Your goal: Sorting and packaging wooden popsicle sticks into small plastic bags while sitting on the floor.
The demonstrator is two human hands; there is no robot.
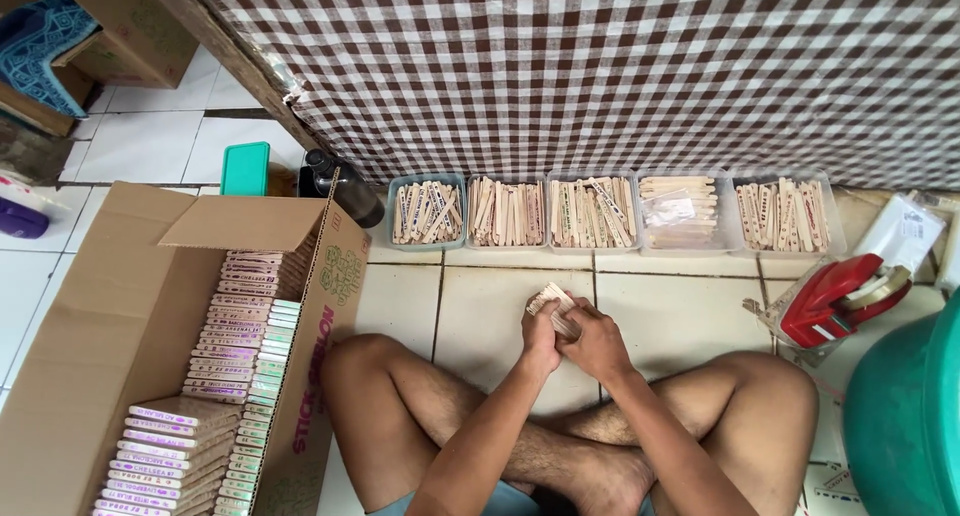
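Seeing both hands closed on one small bundle of pale flat wooden sticks point(553, 306), held above the white tiled floor point(680, 321) just in front of the crossed legs. Left hand point(541, 339) clamps the bundle from the side, right hand point(597, 344) wraps the near end, probably to square the sticks. Taking the bundle as landmark: five clear plastic trays of loose sticks point(596, 213) sit in a row beyond it, within reach; an open brown cardboard box of stacked printed stick packs point(205, 376) lies left of it; a red tape dispenser point(838, 298) right.
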